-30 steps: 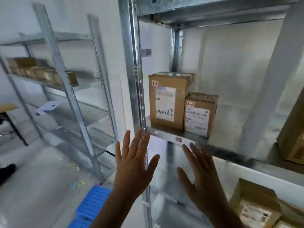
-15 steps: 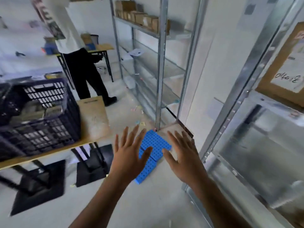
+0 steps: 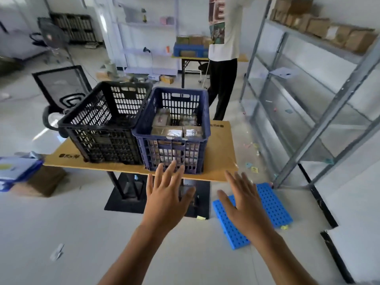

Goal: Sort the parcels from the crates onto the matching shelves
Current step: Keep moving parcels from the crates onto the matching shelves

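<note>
Pale concrete floor [image 3: 61, 212] fills the head view, littered with paper scraps. Ahead of both hands stands a tan table [image 3: 220, 153]; dark printed marks at its near-left and far-right edges are too blurred to read. On it, a black crate [image 3: 102, 130] touches a blue crate [image 3: 174, 149], just beyond the left hand [image 3: 166, 200]. Taped parcels [image 3: 170, 130] lie in the blue crate, their labels illegible.

The right hand [image 3: 244, 204] hovers over a blue perforated panel [image 3: 273, 202] on the floor. Both hands are apart, fingers spread, holding nothing.

To the right of the right hand rises a metal shelf rack [image 3: 320, 124] with cardboard boxes [image 3: 320, 27] on top. Beyond the table is another person [image 3: 224, 48], cut off at the frame's top, with shirt lettering only partly visible.
</note>
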`<action>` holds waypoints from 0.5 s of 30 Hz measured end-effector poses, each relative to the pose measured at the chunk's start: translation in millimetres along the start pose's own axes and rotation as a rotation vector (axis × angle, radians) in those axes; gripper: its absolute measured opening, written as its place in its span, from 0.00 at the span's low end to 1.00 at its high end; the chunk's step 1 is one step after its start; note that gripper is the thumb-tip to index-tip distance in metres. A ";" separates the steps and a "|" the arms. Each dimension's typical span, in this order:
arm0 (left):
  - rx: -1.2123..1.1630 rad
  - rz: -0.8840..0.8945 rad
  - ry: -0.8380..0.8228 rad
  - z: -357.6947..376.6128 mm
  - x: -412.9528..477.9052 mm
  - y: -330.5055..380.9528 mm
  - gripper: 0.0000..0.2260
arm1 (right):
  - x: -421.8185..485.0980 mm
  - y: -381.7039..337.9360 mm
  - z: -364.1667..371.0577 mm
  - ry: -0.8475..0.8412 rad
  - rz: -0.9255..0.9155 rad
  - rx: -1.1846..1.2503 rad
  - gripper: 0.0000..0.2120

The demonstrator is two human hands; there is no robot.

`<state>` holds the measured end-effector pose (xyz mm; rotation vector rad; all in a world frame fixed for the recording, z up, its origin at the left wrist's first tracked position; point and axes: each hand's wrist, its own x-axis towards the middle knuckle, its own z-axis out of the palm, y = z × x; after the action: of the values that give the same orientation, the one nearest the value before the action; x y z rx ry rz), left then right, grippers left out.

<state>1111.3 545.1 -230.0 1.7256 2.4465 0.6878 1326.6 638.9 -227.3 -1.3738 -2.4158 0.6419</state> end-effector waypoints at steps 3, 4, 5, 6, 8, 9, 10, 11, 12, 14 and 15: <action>0.000 -0.038 0.005 -7.9 20.7 -36.1 0.32 | 32.9 -28.7 16.1 -0.045 -0.028 -0.011 0.37; -0.004 -0.053 0.014 -8.4 28.3 -44.9 0.32 | 42.9 -35.5 20.5 -0.063 -0.035 -0.022 0.38; -0.013 -0.068 0.025 -7.8 36.0 -52.2 0.32 | 52.8 -41.1 24.2 -0.079 -0.042 -0.032 0.38; -0.023 -0.082 0.036 -5.8 44.6 -58.3 0.32 | 63.9 -45.0 27.8 -0.091 -0.052 -0.044 0.38; -0.037 -0.109 0.038 1.7 64.3 -68.4 0.32 | 88.3 -48.0 33.7 -0.122 -0.072 -0.062 0.37; -0.048 -0.127 0.031 7.1 74.8 -72.2 0.32 | 101.1 -47.0 36.1 -0.138 -0.083 -0.072 0.36; -0.061 -0.148 0.022 12.6 85.3 -75.2 0.33 | 114.1 -44.4 38.5 -0.151 -0.093 -0.075 0.36; -0.074 -0.173 0.015 19.6 97.5 -78.8 0.33 | 130.4 -39.7 41.9 -0.160 -0.109 -0.074 0.36; -0.081 -0.183 0.013 22.9 105.9 -80.7 0.33 | 142.1 -36.9 43.0 -0.152 -0.127 -0.080 0.36; -0.068 -0.201 0.017 29.0 126.0 -85.0 0.32 | 172.2 -29.2 48.0 -0.131 -0.167 -0.079 0.35; -0.057 -0.211 0.012 32.0 137.4 -86.5 0.32 | 188.7 -25.1 50.9 -0.126 -0.186 -0.070 0.36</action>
<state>994.7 656.9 -266.0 1.4208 2.5406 0.7363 1189.9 778.6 -252.7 -1.1468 -2.6497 0.6178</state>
